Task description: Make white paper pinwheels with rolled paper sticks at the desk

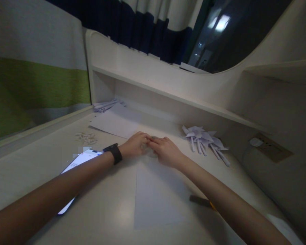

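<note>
Mid-frame, your left hand [134, 145] and right hand [168, 152] met, fingertips closed together on a clear round roll [152, 154], probably steadying it from both sides; paper pinwheels [200, 133] lay right of centre, seemingly set aside for elbow room.

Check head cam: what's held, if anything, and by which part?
The left hand and right hand meet at a clear round object, possibly a tape roll; they cover its far edge, so the exact hold can't be told.
</note>
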`<move>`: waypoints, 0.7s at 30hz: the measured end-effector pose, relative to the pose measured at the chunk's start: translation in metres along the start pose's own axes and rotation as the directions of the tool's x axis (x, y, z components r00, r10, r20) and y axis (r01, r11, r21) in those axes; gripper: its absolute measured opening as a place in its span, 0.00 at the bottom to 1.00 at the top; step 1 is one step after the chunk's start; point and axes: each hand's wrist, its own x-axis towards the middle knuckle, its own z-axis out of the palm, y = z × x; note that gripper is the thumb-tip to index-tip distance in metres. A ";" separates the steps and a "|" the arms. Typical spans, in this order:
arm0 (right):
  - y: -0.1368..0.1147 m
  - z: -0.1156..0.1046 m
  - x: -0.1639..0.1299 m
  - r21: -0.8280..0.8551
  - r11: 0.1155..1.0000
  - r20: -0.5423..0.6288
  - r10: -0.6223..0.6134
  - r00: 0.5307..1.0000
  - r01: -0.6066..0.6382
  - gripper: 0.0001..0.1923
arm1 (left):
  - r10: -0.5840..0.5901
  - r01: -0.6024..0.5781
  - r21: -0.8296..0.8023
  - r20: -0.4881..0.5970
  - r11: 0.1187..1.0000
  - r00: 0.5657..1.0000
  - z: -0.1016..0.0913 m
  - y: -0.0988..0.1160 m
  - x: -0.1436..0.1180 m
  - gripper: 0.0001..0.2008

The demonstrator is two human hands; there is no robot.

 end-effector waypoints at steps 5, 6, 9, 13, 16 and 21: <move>-0.002 0.001 0.000 0.030 0.999 -0.004 0.043 0.999 -0.043 0.28 | 0.003 -0.004 0.023 0.072 1.000 0.997 -0.005 0.001 -0.001 0.29; -0.002 0.001 0.000 0.031 0.999 -0.006 0.044 0.999 -0.044 0.29 | 0.001 -0.002 0.010 0.065 1.000 0.998 -0.005 0.003 -0.001 0.28; -0.003 0.000 0.000 0.030 0.999 -0.019 0.042 0.999 -0.041 0.28 | 0.006 -0.006 -0.035 0.025 0.999 1.000 -0.003 0.006 -0.002 0.21; -0.002 0.001 -0.001 0.012 0.999 -0.021 0.054 0.998 -0.053 0.25 | 0.003 -0.004 -0.042 -0.022 0.999 1.000 0.002 0.002 -0.005 0.15; 0.000 0.003 -0.002 0.004 0.998 -0.022 0.059 0.998 -0.059 0.24 | -0.006 0.005 -0.033 -0.036 0.999 0.999 0.006 -0.002 -0.006 0.13; 0.003 0.008 -0.004 -0.004 0.994 -0.046 0.110 0.993 -0.110 0.20 | -0.039 0.039 0.001 -0.066 0.999 0.997 0.010 -0.002 -0.007 0.10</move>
